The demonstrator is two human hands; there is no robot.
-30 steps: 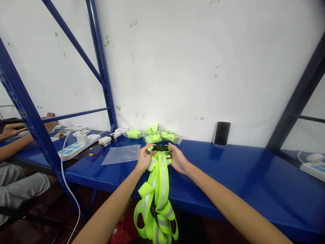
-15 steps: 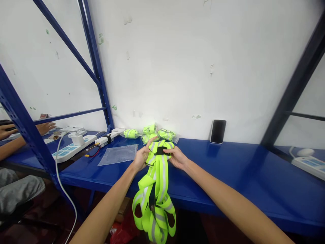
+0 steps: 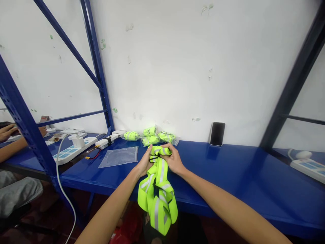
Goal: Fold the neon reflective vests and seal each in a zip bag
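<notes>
A neon-yellow reflective strap harness (image 3: 164, 184) with silver stripes hangs in loops over the table's front edge. Its upper end is bunched into a roll between my two hands. My left hand (image 3: 145, 163) is closed round the roll's left side, near a black buckle. On the right side, my right hand (image 3: 175, 160) grips the roll with its fingers curled over the top. Just left of my left hand lies a flat clear plastic bag (image 3: 118, 157). Behind my hands sit several bagged harness bundles (image 3: 150, 139) against the wall.
A phone (image 3: 217, 134) leans on the wall at the back of the blue table (image 3: 228, 173). Left are a power strip (image 3: 72, 150), a white cable and a white device with wires (image 3: 104, 141). A blue rack post stands there, with another person's arm (image 3: 15, 147) beyond.
The harness's upper end has been folded into a tighter roll, covering the black patch. Its hanging loops are drawn up a little. My right hand has turned over the roll.
</notes>
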